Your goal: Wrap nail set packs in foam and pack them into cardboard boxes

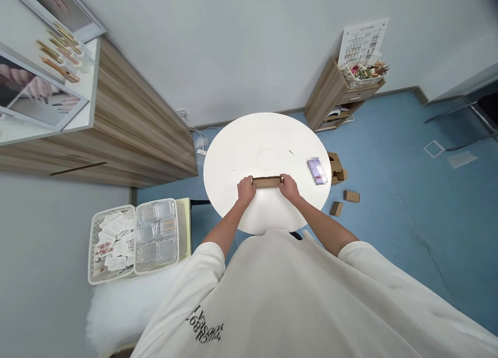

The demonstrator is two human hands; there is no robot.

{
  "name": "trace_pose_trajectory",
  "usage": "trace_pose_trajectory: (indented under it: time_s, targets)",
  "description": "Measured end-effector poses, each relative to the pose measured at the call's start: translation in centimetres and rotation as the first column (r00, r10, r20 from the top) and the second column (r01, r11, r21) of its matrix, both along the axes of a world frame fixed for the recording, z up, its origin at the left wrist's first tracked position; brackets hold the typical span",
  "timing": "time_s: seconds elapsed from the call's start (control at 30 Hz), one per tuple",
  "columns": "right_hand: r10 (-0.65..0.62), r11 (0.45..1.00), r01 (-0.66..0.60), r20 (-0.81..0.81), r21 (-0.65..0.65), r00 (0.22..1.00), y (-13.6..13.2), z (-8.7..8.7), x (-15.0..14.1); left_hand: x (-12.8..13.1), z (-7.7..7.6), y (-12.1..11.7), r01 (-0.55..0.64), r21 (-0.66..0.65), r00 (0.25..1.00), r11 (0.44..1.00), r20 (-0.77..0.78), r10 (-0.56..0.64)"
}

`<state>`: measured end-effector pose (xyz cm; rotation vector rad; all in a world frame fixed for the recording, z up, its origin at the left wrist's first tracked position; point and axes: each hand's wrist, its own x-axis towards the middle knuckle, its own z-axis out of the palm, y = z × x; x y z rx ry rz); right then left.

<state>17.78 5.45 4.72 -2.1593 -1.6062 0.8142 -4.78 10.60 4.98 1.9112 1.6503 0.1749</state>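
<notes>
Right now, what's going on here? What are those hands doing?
A person is holding a small cardboard box over a round white table, with the left hand on one end and the right hand on the other. A blurred purple object lies on the table, and cardboard pieces lie on the blue floor.

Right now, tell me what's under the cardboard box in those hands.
Under the cardboard box, gripped by the left hand and right hand, only the round white table shows; the spot directly beneath it is hidden.
</notes>
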Motion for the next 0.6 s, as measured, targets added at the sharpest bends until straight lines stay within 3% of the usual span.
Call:
trace_pose_trajectory:
  time_s: [0.33,0.6]
  targets:
    - [0.168,0.983,-0.167,0.001,0.081,0.986,-0.7,0.3,0.5,-1.3,-0.4,0.2,0.132,0.027,0.987,0.991,0.086,-0.134]
    - [0.193,0.977,-0.19,-0.026,0.096,0.981,-1.0,0.2,1.1,-2.6,-0.2,0.4,0.184,0.018,0.975,0.983,0.127,-0.184]
